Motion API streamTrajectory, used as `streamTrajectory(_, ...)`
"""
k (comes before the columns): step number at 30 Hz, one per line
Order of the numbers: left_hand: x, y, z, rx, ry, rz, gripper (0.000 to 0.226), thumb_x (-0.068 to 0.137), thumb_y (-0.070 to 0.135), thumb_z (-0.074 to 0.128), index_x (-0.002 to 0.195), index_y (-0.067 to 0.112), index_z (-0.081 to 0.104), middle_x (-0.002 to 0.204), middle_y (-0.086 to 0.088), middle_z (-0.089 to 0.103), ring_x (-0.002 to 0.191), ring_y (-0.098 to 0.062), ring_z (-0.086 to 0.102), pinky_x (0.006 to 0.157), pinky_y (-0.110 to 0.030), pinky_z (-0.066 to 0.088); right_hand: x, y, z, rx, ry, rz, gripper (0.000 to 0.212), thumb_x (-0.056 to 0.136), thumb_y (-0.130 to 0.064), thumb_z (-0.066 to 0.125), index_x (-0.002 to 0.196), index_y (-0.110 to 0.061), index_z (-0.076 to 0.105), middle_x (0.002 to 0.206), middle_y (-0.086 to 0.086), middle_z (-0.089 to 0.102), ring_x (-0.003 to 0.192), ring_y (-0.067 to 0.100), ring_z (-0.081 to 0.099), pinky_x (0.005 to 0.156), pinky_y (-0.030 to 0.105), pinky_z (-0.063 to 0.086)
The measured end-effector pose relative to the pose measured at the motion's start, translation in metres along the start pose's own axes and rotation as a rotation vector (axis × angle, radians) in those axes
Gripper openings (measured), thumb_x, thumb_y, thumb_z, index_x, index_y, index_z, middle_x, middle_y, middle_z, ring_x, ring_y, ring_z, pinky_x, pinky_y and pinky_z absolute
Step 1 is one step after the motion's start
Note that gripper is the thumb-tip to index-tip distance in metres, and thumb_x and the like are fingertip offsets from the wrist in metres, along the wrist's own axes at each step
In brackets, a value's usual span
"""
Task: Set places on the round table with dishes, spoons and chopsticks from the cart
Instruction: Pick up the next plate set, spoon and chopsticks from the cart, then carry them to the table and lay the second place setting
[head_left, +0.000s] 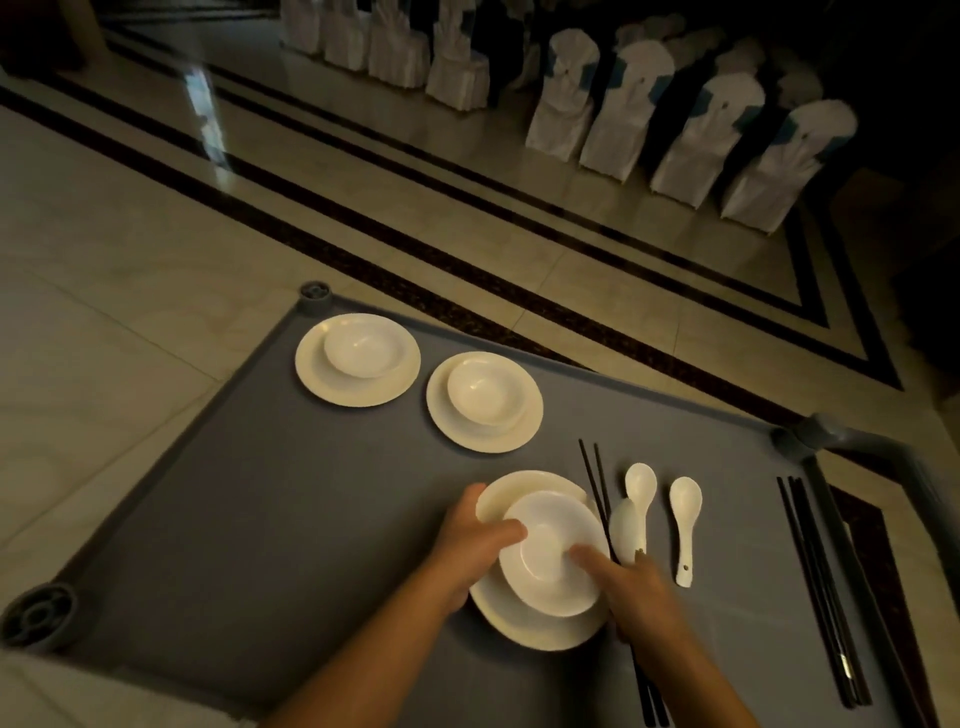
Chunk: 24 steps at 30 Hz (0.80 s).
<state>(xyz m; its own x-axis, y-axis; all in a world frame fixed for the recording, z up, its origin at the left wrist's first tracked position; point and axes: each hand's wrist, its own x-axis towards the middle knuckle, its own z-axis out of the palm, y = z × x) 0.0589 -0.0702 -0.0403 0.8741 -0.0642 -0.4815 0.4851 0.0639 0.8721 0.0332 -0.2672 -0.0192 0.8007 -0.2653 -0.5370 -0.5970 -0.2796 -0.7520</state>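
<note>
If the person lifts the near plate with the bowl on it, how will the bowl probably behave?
The bowl sits loose on the near plate, so it may slide if the plate tilts. Both look like glazed white ceramic, probably slippery and breakable. The left hand and right hand each lay a digit over the bowl's rim, which should steady it.

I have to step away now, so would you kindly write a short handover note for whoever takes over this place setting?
Left hand: grips the near plate at its left rim, thumb on the bowl stacked on it.
Right hand: fingers on the bowl's right side, also holding a spoon and a chopstick pair.
Still on the cart: two more plate-and-bowl sets, two spoons, more chopsticks at the right edge.
Done: one setting gathered. The round table is not in view.
Left: carry it over, lay it out, return for the rest.
</note>
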Motion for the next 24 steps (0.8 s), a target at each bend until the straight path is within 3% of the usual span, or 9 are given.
streamTrajectory(4, -0.013, 0.006, -0.013, -0.095, 0.073, -0.014, 0.052, 0.079, 0.017, 0.073, 0.125, 0.029, 0.051, 0.115, 0.002, 0.062, 0.105, -0.017, 0.059, 0.085, -0.035, 0.051, 0.0, -0.021, 0.005, -0.035, -0.073, -0.04, 0.044, 0.073, -0.05, 0.078, 0.102, -0.025, 0.057, 0.092, 0.001, 0.067, 0.077, 0.02, 0.064, 0.046, 0.025, 0.045)
streamTrajectory(7, -0.026, 0.014, -0.024, -0.124, 0.183, 0.015, 0.049, 0.081, 0.017, 0.072, 0.124, 0.026, 0.052, 0.113, 0.002, 0.063, 0.103, -0.015, 0.06, 0.079, -0.032, 0.05, 0.002, -0.04, 0.014, -0.072, -0.173, -0.101, 0.044, 0.071, -0.053, 0.078, 0.099, -0.033, 0.05, 0.091, -0.005, 0.063, 0.079, 0.017, 0.063, 0.047, 0.023, 0.045)
streamTrajectory(12, -0.071, 0.014, -0.037, -0.228, 0.435, 0.035, 0.045, 0.08, 0.022, 0.074, 0.12, 0.031, 0.055, 0.111, 0.006, 0.062, 0.1, -0.014, 0.06, 0.07, -0.029, 0.048, -0.004, -0.072, 0.031, -0.173, -0.403, -0.206, 0.036, 0.067, -0.057, 0.079, 0.084, -0.03, 0.06, 0.083, -0.007, 0.067, 0.073, 0.015, 0.064, 0.042, 0.02, 0.043)
streamTrajectory(15, -0.115, 0.005, -0.038, -0.316, 0.576, 0.098, 0.026, 0.083, 0.015, 0.071, 0.098, 0.037, 0.068, 0.096, 0.008, 0.071, 0.087, -0.011, 0.068, 0.062, -0.026, 0.054, -0.014, -0.08, 0.049, -0.241, -0.531, -0.283, 0.053, 0.063, -0.057, 0.081, 0.095, -0.017, 0.066, 0.084, -0.002, 0.067, 0.072, 0.017, 0.063, 0.048, 0.025, 0.045)
streamTrajectory(17, -0.15, -0.002, -0.039, -0.355, 0.663, 0.138, 0.029, 0.083, 0.011, 0.07, 0.086, 0.039, 0.074, 0.086, 0.011, 0.075, 0.079, -0.007, 0.072, 0.057, -0.022, 0.057, -0.029, -0.08, 0.065, -0.259, -0.632, -0.283, 0.071, 0.063, -0.057, 0.081, 0.116, -0.015, 0.061, 0.103, 0.005, 0.066, 0.08, 0.021, 0.059, 0.064, 0.034, 0.05)
streamTrajectory(18, -0.168, -0.007, -0.04, -0.371, 0.718, 0.136, 0.026, 0.082, 0.012, 0.071, 0.091, 0.036, 0.073, 0.09, 0.008, 0.075, 0.082, -0.01, 0.072, 0.061, -0.026, 0.059, -0.04, -0.079, 0.072, -0.286, -0.684, -0.275, 0.081, 0.064, -0.057, 0.081, 0.126, -0.012, 0.057, 0.112, 0.009, 0.063, 0.083, 0.022, 0.057, 0.07, 0.037, 0.05)
streamTrajectory(20, -0.205, -0.016, -0.043, -0.418, 0.838, 0.13, 0.035, 0.079, 0.012, 0.073, 0.112, 0.024, 0.067, 0.107, -0.005, 0.072, 0.095, -0.023, 0.069, 0.074, -0.039, 0.059, -0.065, -0.074, 0.087, -0.364, -0.791, -0.289, 0.088, 0.063, -0.059, 0.08, 0.13, -0.008, 0.054, 0.106, 0.008, 0.062, 0.082, 0.022, 0.058, 0.071, 0.037, 0.05)
streamTrajectory(24, -0.282, -0.042, -0.046, -0.536, 1.075, 0.113, 0.045, 0.078, 0.01, 0.073, 0.12, 0.014, 0.057, 0.115, -0.012, 0.065, 0.101, -0.031, 0.065, 0.082, -0.048, 0.057, -0.124, -0.059, 0.12, -0.498, -0.989, -0.369, 0.071, 0.07, -0.053, 0.079, 0.121, -0.006, 0.061, 0.084, -0.001, 0.062, 0.075, 0.016, 0.06, 0.052, 0.029, 0.044)
